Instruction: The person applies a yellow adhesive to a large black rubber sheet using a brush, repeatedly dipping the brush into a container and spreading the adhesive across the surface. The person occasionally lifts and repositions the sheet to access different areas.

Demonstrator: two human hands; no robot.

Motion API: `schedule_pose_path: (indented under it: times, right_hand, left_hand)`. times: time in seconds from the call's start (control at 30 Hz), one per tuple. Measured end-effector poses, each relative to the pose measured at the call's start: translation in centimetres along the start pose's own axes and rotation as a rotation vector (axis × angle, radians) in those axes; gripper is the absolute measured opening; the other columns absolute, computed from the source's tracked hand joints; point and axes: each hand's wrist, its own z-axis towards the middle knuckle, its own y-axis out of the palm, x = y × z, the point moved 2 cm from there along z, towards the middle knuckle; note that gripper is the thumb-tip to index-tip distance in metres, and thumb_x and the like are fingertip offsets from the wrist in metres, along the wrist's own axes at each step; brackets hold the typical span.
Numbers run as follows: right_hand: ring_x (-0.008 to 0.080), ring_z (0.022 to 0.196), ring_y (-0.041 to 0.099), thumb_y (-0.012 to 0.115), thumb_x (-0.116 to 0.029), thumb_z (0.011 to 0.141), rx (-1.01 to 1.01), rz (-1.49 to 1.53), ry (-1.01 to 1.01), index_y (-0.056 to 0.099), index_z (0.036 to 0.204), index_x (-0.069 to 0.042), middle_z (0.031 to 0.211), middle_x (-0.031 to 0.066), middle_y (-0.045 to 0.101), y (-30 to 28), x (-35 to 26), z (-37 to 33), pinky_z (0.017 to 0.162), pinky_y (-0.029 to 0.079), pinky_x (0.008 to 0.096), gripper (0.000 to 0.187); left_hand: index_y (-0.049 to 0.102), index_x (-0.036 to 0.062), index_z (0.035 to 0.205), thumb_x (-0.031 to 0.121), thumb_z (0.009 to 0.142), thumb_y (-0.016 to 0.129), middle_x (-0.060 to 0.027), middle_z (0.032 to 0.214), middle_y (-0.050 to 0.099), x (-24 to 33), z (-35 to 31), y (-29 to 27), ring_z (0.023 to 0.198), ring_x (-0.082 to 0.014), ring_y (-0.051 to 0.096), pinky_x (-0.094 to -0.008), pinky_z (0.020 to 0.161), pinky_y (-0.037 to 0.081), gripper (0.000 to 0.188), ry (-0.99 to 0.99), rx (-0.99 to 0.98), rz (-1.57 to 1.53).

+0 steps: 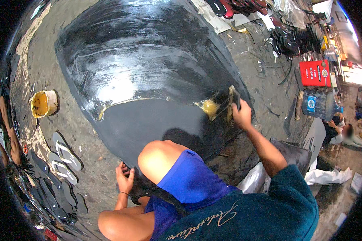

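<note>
A large black sheet (149, 124) lies on the floor in front of me. Its far part is glossy with a wet coating; the near part is matte. A yellowish ridge of glue (140, 99) marks the border between them, with a thick amber blob of glue (209, 107) at its right end. My right hand (243, 114) is closed around a dark, flat spreader (233, 100) smeared with glue, over the sheet's right side. By the sheet's near left edge, my left hand (125, 179) has its fingers loosely bent and apart, with nothing seen in it.
A glue-stained tub (44, 104) stands left of the sheet, with white-strapped sandals (66, 152) and dark sole pieces (62, 197) nearer. On the right are a red can (315, 73), a clear container (320, 103) and piled sandals (289, 40). Another person (344, 132) is farther right.
</note>
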Motion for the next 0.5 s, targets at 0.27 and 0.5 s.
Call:
schedule_pose_path:
  times: [0.27,0.5]
  right_hand:
    - [0.0418,0.089,0.065,0.057,-0.025,0.088,-0.039,0.04,-0.127,0.062,0.112,-0.011,0.098,0.0182,0.067,10.3,-19.0,-0.1,0.076,0.053,0.0543,0.029]
    - [0.042,0.099,0.065,0.055,-0.021,0.089,-0.387,-0.037,-0.481,0.065,0.118,-0.011,0.108,0.0211,0.067,13.6,-41.5,1.0,0.085,0.051,0.0531,0.033]
  left_hand:
    - [0.042,-0.002,0.139,0.012,0.077,0.081,-0.0155,0.118,0.048,-0.2,-1.0,2.8,0.099,-0.0243,0.055,-0.0358,0.085,0.051,0.074,-0.052,0.208,-0.187]
    - [0.032,-0.0024,0.147,0.013,0.074,0.082,-0.0206,0.126,0.042,-0.7,-2.0,3.4,0.112,-0.035,0.048,-0.0402,0.095,0.045,0.09,0.059,0.196,-0.174]
